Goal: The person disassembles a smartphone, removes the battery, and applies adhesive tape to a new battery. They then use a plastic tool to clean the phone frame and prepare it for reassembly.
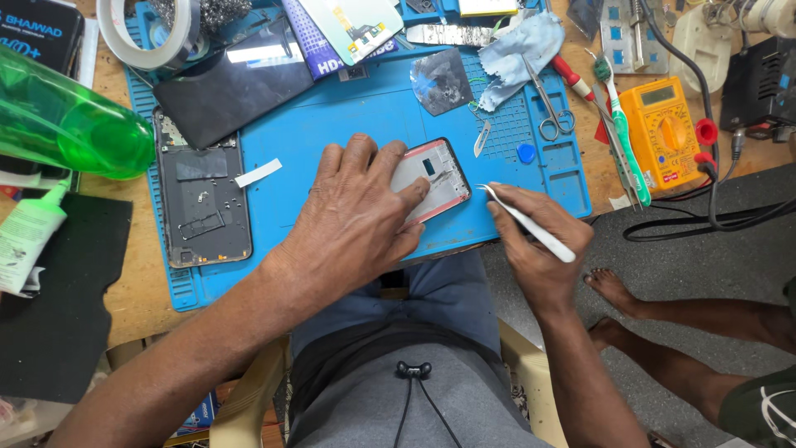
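Blue mat [348, 116]: spread over the wooden counter [137, 286], carrying most of the parts.
Left hand [352, 224]: laid flat on the mat, fingers [406, 192] spread and pressing down on the phone frame, covering its left end.
Phone frame [435, 178]: red-edged, pale inside, lying tilted near the mat's lower edge, at 3 o'clock from the left hand.
Right hand [539, 245]: at 3 o'clock from the frame, fingers pinched together around the tweezers.
Tweezers [526, 222]: white, slanted, tip pointing toward 10 o'clock, just beside the frame's right edge; touching or not, cannot tell.
Open phone [203, 199]: dark, back removed, at 9 o'clock from the left hand, on the mat's left side.
Scissors [547, 104]: at 1 o'clock from the frame, on the mat.
Cloth [518, 54]: pale blue, crumpled, at 12 o'clock from the scissors.
Multimeter [663, 133]: orange, off the mat at 3 o'clock from the scissors.
Green bottle [66, 120]: lying at the counter's left edge.
Tape roll [153, 33]: at the mat's top left corner.
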